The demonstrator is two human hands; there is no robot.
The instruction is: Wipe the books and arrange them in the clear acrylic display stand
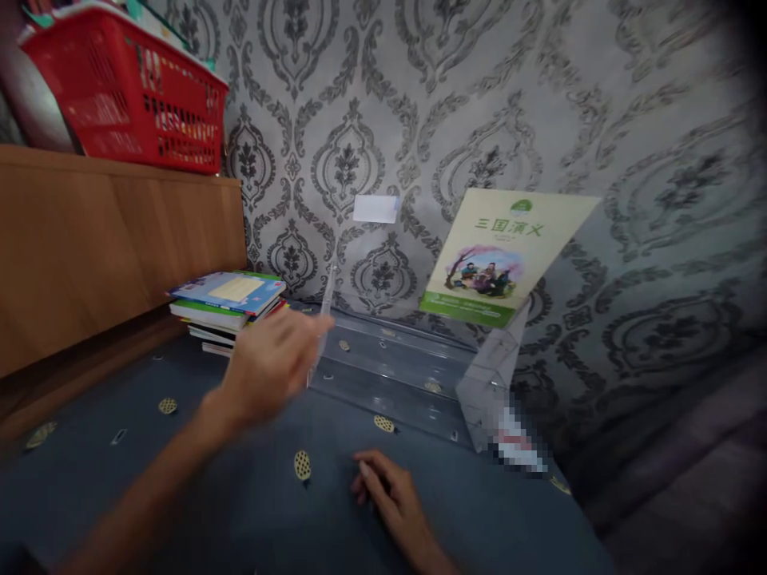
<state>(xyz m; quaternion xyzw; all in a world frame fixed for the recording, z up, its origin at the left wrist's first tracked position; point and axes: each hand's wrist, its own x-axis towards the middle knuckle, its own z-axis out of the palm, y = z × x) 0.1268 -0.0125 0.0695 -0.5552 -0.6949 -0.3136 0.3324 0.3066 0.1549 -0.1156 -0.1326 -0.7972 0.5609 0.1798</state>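
My left hand (pixel 272 359) is raised in front of the pile of books (pixel 231 299), near the left end of a clear plastic book rack (pixel 389 379). Motion smears its bent fingers, so I cannot make out whether they hold anything. Low on the cloth, in front of the rack, my right hand (pixel 392 495) has loosely curved fingers and thumb apart, with nothing between them. A pale green book (pixel 503 255) with a picture on its cover stands tilted at the rack's right end. A white label (pixel 375 209) shows above the rack's back.
Dark blue cloth with a pineapple print (pixel 240 479) covers the surface. To the left is a wooden cabinet (pixel 120 247) bearing a red plastic basket (pixel 149 104). Patterned wallpaper (pixel 407 96) rises behind the rack. A blurred-out pale item (pixel 518 443) lies beside the rack's right end.
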